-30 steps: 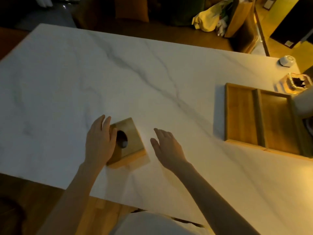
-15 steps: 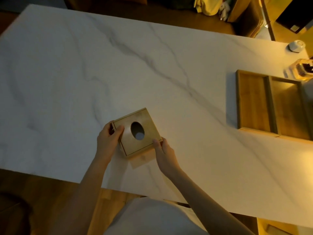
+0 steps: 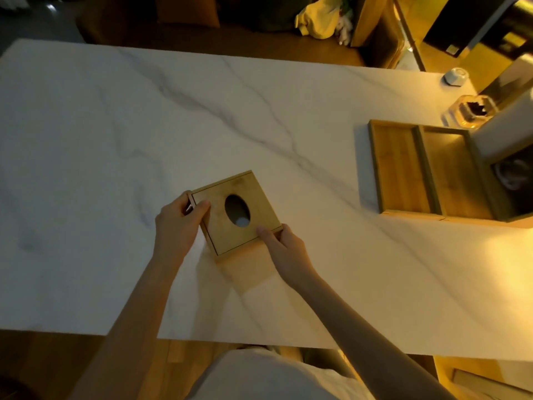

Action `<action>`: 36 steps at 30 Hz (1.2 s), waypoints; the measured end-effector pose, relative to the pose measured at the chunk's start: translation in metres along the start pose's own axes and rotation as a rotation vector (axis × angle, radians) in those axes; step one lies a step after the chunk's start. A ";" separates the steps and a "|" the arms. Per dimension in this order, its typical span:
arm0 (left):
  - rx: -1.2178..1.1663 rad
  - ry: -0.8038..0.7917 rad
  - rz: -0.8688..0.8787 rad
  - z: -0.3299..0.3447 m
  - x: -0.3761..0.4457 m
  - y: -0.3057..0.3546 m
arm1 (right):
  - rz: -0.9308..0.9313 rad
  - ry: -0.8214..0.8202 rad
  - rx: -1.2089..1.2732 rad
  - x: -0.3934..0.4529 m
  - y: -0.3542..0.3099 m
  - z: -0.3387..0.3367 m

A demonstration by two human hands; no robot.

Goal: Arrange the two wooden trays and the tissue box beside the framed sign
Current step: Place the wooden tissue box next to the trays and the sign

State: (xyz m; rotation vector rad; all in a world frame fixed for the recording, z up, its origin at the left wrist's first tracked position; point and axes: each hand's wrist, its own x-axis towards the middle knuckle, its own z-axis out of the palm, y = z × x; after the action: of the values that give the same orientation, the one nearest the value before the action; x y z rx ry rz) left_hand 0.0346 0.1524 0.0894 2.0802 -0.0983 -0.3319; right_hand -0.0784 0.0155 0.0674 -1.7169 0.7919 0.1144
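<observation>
A square wooden tissue box (image 3: 256, 197) with an oval hole in its top is held a little above the white marble table (image 3: 115, 145). My left hand (image 3: 176, 226) grips its left corner, thumb on the lid. Gripping the near right corner is my right hand (image 3: 284, 252). Two shallow wooden trays stand side by side at the right: one (image 3: 399, 171) and the other (image 3: 450, 171). Against the second tray leans the framed sign (image 3: 507, 186), partly cut off by the right edge.
A glass jar (image 3: 468, 111) with dark contents and a small white dish (image 3: 455, 76) stand at the table's far right. A pale upright object (image 3: 501, 134) rises behind the trays. Chairs and a yellow bag (image 3: 317, 18) lie beyond the far edge.
My right hand came in and took the box's right corner. Both hands have lifted the tissue box and carried it to the right, toward the trays.
</observation>
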 end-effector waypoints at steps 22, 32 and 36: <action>-0.014 -0.379 0.354 0.221 -0.068 0.115 | 0.046 0.521 0.216 -0.039 0.064 -0.234; 0.117 -0.513 0.341 0.339 -0.114 0.126 | 0.201 0.631 0.237 -0.055 0.149 -0.315; 0.146 -0.516 0.361 0.369 -0.127 0.123 | 0.224 0.661 0.222 -0.055 0.173 -0.333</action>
State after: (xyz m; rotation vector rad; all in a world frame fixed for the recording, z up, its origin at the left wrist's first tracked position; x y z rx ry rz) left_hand -0.1807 -0.1926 0.0449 2.0222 -0.8159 -0.6440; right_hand -0.3246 -0.2726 0.0542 -1.4503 1.4243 -0.3972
